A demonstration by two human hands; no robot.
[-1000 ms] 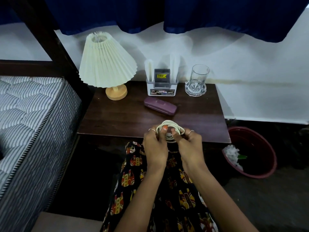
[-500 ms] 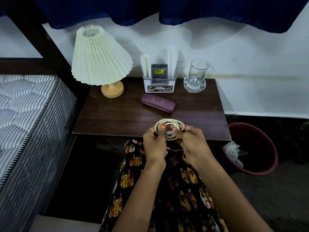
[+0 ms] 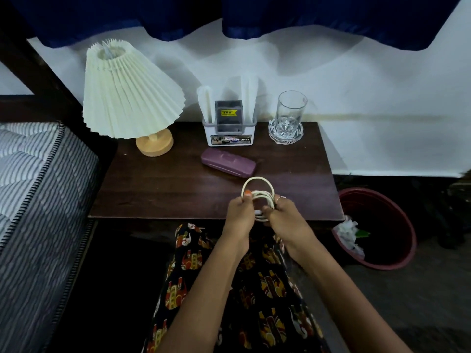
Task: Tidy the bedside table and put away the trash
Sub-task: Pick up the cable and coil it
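Holding a coiled white cable (image 3: pixel 258 197) over the near edge of the dark wooden desk (image 3: pixel 178 189), I pinch its left side with my left hand (image 3: pixel 238 215) and its right side with my right hand (image 3: pixel 286 217); a purple oblong case (image 3: pixel 228 166) lies just beyond.

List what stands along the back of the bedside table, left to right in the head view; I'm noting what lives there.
Lamp → white organiser box → drinking glass. The purple case lies nearer the front, below the box, so it is left out of the row.
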